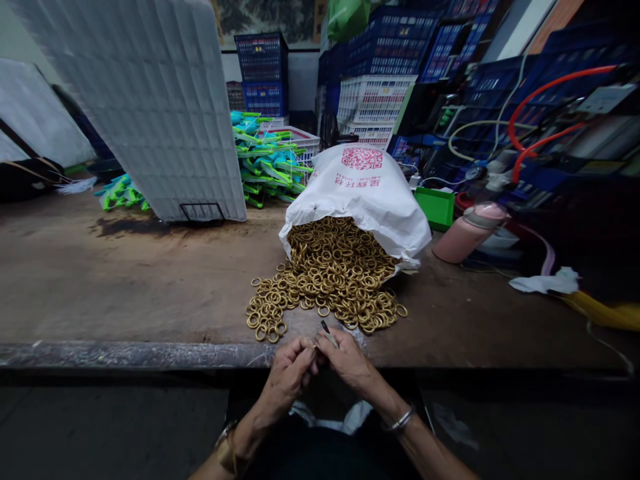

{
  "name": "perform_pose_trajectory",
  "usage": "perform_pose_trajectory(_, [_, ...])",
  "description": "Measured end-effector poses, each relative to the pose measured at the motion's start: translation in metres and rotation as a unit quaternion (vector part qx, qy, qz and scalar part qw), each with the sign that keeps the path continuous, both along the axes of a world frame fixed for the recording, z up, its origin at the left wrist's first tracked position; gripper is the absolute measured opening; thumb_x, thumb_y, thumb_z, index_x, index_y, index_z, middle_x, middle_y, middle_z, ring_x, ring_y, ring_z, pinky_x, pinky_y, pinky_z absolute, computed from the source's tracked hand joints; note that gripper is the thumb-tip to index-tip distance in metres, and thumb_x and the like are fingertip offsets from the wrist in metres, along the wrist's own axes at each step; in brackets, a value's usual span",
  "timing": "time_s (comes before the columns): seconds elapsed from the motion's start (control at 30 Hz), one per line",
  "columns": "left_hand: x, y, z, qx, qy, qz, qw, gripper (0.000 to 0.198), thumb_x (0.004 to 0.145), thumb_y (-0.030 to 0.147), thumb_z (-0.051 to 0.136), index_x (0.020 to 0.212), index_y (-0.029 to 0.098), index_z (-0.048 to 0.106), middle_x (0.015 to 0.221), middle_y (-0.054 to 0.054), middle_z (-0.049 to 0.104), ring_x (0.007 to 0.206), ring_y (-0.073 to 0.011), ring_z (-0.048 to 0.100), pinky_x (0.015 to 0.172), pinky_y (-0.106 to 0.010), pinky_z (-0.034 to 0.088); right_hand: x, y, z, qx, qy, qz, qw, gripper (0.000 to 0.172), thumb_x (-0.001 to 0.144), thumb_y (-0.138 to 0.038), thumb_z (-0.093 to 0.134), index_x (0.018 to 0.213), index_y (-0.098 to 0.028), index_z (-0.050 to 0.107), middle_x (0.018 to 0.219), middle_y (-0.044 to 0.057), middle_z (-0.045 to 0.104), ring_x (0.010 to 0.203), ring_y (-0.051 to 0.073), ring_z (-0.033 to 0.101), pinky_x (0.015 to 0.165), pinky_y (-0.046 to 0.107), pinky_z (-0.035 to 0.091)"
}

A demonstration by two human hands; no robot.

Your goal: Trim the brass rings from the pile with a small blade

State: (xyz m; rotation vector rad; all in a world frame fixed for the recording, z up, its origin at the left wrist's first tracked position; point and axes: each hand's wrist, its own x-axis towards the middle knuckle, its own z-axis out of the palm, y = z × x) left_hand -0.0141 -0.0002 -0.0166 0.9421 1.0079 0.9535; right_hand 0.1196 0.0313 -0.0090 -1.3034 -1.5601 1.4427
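My left hand (290, 371) is closed in a pinch just off the table's front edge, its fingertips meeting those of my right hand (348, 360). A speck of gold colour shows between the fingertips; the fingers hide most of this small piece. Held in my right hand is a slim tool (330, 335) with a grey body and dark tip, pointing up and away from me. Beyond both hands lies a heap of gold-coloured rings (325, 283), spilling from the mouth of a white woven sack (363, 190) with red print.
On the wooden table (125, 287) stand a tall white padded panel (165, 120) and a pile of green and blue plastic pieces (270, 160). To the right are a pink bottle (467, 233), a green tray (434, 208) and an orange hose (525, 100). Stacked crates (377, 100) rise behind.
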Motion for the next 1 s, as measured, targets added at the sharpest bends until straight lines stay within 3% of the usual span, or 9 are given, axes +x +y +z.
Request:
perform_pose_trajectory(0.17, [0.001,-0.002,0.001,-0.034,-0.065,0.014,0.997,0.032,0.075,0.046,0.053,0.065,0.017,0.046,0.048,0.008,0.039,0.037,-0.0026,0.026,0.038,-0.017,0.018,0.001,0.001,0.001,-0.014,-0.021,-0.011,1.000,0.025,0.079,-0.036,0.039,0.065,-0.018,0.047,0.054,-0.005,0.045,0.049,0.009,0.038,0.049,0.021,0.031])
perform_pose_trajectory(0.3, [0.001,-0.001,0.003,-0.043,-0.054,0.036,0.997,0.032,0.074,0.048,0.053,0.068,0.018,0.045,0.048,0.009,0.037,0.036,-0.0031,0.025,0.036,-0.016,0.016,0.005,-0.003,-0.003,0.098,-0.148,-0.016,0.984,0.020,0.080,-0.027,0.037,0.064,-0.019,0.045,0.055,-0.003,0.045,0.053,0.010,0.041,0.052,0.021,0.030])
perform_pose_trajectory(0.4, [0.000,0.000,0.004,-0.029,-0.032,0.046,0.998,0.032,0.073,0.048,0.054,0.068,0.018,0.044,0.050,0.008,0.039,0.037,-0.0030,0.026,0.036,-0.016,0.018,0.006,-0.008,-0.005,0.161,-0.229,0.040,0.959,0.012,0.076,-0.016,0.038,0.069,-0.019,0.047,0.056,-0.003,0.047,0.053,0.010,0.040,0.052,0.021,0.027])
perform_pose_trajectory(0.5, [0.000,0.000,0.001,-0.005,-0.012,0.051,0.999,0.033,0.073,0.047,0.054,0.066,0.018,0.043,0.051,0.008,0.039,0.039,-0.0032,0.028,0.038,-0.016,0.021,0.005,-0.011,-0.006,0.183,-0.264,0.074,0.944,0.017,0.069,-0.007,0.038,0.075,-0.019,0.048,0.061,-0.002,0.051,0.055,0.010,0.043,0.054,0.021,0.026])
perform_pose_trajectory(0.77, [-0.001,0.000,-0.006,0.035,0.023,0.056,0.998,0.031,0.074,0.045,0.053,0.064,0.017,0.045,0.056,0.006,0.043,0.042,-0.0040,0.030,0.040,-0.017,0.022,0.003,-0.012,-0.004,0.194,-0.305,0.104,0.926,0.024,0.066,-0.005,0.036,0.082,-0.018,0.048,0.064,-0.001,0.055,0.057,0.011,0.044,0.054,0.022,0.024])
perform_pose_trajectory(0.9, [-0.002,-0.007,0.000,-0.005,0.021,0.041,0.999,0.032,0.076,0.046,0.051,0.064,0.017,0.044,0.050,0.007,0.038,0.039,-0.0038,0.028,0.037,-0.017,0.019,0.004,-0.010,-0.005,0.179,-0.372,0.112,0.904,0.029,0.064,-0.005,0.036,0.087,-0.018,0.049,0.065,0.000,0.057,0.057,0.013,0.046,0.053,0.024,0.023])
perform_pose_trajectory(1.0, [-0.002,-0.015,0.009,-0.024,-0.023,0.018,0.999,0.030,0.076,0.044,0.054,0.067,0.017,0.045,0.050,0.007,0.042,0.038,-0.0031,0.030,0.037,-0.016,0.021,0.005,-0.005,-0.010,0.177,-0.432,0.079,0.881,0.025,0.070,-0.008,0.037,0.089,-0.017,0.050,0.066,0.002,0.058,0.057,0.014,0.049,0.053,0.026,0.021])
